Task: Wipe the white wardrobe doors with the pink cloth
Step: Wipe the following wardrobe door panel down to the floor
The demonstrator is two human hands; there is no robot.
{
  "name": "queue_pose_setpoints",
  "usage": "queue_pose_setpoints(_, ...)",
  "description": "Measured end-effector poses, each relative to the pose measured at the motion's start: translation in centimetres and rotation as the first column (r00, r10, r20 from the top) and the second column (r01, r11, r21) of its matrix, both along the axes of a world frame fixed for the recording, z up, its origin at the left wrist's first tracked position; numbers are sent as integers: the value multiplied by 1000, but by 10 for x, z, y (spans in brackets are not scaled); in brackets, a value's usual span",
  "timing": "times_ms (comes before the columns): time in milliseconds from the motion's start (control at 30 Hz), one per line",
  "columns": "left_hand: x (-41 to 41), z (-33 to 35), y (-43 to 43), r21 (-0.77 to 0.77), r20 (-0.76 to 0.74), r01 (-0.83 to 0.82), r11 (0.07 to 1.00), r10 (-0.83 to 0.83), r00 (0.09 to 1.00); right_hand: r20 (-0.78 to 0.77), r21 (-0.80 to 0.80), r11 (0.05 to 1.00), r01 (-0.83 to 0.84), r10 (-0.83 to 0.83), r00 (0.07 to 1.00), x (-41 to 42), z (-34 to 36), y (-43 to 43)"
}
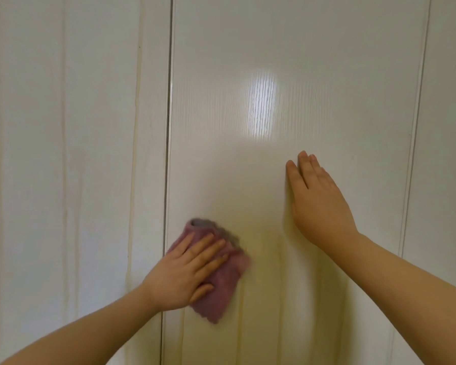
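Head view, closest first: two bare forearms reach up from the lower corners. The left forearm point(90, 330) rises from the bottom left and the right forearm point(411, 291) from the bottom right, both angled inward toward the wardrobe.

The left hand point(184, 270) lies flat, palm down on the pink cloth point(221, 293). Its fingers are straight and slightly spread, pointing up and to the right, and the thumb stretches across the cloth's lower part. It presses the cloth against the middle door point(274, 48) rather than gripping it.

The cloth is bunched into a rough oblong, low on that door. It sits just beside the dark gap point(169, 127) that separates the middle door from the left door point(77, 127), and its upper edge is blurred.

The right hand point(319, 201) is higher and well apart from the cloth. Its palm is flat against the same door, fingers straight, close together and pointing up, holding nothing.

Above the hands, a bright patch of reflected light point(261, 106) shows the door's fine vertical grain. A thin seam at the far right sets off a further white panel point(448, 127). The left door carries vertical grooves with yellowish lines.
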State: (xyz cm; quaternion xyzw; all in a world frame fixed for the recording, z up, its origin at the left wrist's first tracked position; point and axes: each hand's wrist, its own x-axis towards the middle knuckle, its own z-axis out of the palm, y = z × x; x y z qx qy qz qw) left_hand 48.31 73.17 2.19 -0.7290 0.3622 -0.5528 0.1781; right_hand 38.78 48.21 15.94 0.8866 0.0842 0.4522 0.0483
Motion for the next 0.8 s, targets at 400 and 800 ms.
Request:
queue_pose_setpoints(400,-6,26,-9,-48,33,-41,998,43,999,15,-49,999,21,-21,1000,4,1,-5)
queue_pose_setpoints(800,-12,11,-50,-239,3,-77,968,80,997,287,134,989,54,-91,953,-8,-25,-34)
